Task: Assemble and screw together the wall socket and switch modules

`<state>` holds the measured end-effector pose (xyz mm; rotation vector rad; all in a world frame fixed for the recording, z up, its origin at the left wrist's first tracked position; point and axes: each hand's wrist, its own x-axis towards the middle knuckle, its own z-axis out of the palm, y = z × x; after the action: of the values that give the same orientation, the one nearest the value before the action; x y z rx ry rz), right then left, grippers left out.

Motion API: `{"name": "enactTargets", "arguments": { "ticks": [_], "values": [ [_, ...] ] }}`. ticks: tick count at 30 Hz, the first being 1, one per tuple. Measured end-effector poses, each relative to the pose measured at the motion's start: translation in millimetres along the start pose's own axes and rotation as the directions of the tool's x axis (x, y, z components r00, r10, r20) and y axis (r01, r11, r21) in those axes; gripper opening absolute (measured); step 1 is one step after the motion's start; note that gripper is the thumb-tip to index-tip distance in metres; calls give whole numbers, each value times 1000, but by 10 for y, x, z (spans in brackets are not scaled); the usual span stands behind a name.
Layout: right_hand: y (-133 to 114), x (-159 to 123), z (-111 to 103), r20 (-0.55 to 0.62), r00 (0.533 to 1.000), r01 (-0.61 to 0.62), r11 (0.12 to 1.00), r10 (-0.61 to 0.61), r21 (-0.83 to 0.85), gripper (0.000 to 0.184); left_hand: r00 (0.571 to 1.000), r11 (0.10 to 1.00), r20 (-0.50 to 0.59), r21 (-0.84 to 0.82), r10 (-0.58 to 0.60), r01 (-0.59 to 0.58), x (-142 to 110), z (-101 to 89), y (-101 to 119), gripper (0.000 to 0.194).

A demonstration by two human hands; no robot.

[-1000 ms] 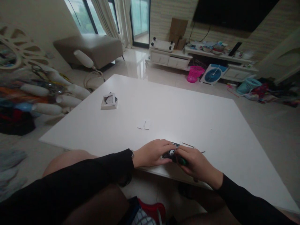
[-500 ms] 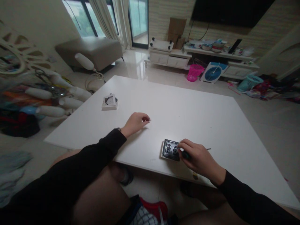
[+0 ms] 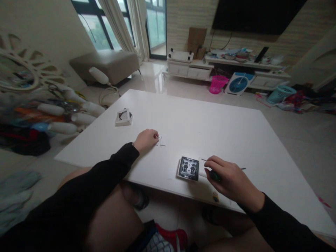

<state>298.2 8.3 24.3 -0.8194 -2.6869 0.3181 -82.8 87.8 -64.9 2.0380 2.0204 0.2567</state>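
My left hand (image 3: pixel 147 140) is closed in a pinch over the white table, its fingertips at a small thin screw (image 3: pixel 160 140). Another thin screw (image 3: pixel 163 145) lies just beside the fingertips. My right hand (image 3: pixel 223 176) is wrapped round a screwdriver with a dark green handle (image 3: pixel 215 175); a thin dark rod (image 3: pixel 243 168) shows beyond the knuckles. Left of this hand, a square wall switch panel (image 3: pixel 188 168) rests with its black, mechanism-covered side up. The hand and the panel are apart.
White square frames (image 3: pixel 124 117) are stacked at the table's (image 3: pixel 210 119) left. A small yellow item (image 3: pixel 215 196) is by the near edge. White lamp shades (image 3: pixel 63 128) and clutter stand left of the table. A pink basket (image 3: pixel 218 84) and a fan (image 3: pixel 239 83) are beyond it.
My left hand has moved left and down, bringing the pinched screw near the tabletop. My right hand has shifted right with the screwdriver, away from the switch panel, uncovering its right side.
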Motion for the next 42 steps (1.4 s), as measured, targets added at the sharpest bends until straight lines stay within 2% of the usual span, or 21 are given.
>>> {"name": "enactTargets", "arguments": {
  "ticks": [2,4,7,10,15,21,28,32,34,36,38,39,42],
  "values": [
    [8,-11,-35,-13,1000,3,1000,-3,3,13,999,999,24,-1,34,-34,36,-19,-58,31],
    [23,-19,-55,-16,1000,4,1000,-4,9,14,992,995,68,-8,104,-104,79,-34,-121,49],
    [45,-26,-62,-5,1000,1,1000,-1,4,15,966,976,144,-22,216,-215,129,-30,-198,67],
    [56,-34,-49,16,1000,-3,1000,2,7,14,949,965,173,-21,262,-262,153,8,-240,63],
    [60,-60,-25,40,999,-10,1000,10,7,12,949,961,163,19,270,-276,155,75,-254,55],
    [23,-40,-73,-12,999,-40,998,41,41,5,944,952,156,48,291,-301,143,103,-229,48],
    [0,17,-129,-48,997,-57,994,61,91,20,933,942,148,17,328,-334,94,39,-182,49],
    [-11,29,-214,-141,987,-58,990,77,132,27,913,917,84,-53,399,-396,-30,-2,-18,49],
    [-11,21,-275,-162,982,-75,984,102,163,31,873,866,53,-170,484,-470,-134,14,131,52],
    [-7,11,-333,-200,971,-98,981,131,167,36,809,786,92,-320,581,-528,-265,65,308,57],
    [-7,8,-373,-271,945,-134,972,184,192,39,741,713,150,-450,654,-538,-406,147,488,70],
    [-9,12,-384,-306,926,-153,961,220,229,40,725,688,158,-499,670,-527,-472,194,569,78],
    [-26,51,-367,-345,871,-196,891,350,409,43,717,640,148,-595,682,-486,-623,329,752,92]
  ]
}}
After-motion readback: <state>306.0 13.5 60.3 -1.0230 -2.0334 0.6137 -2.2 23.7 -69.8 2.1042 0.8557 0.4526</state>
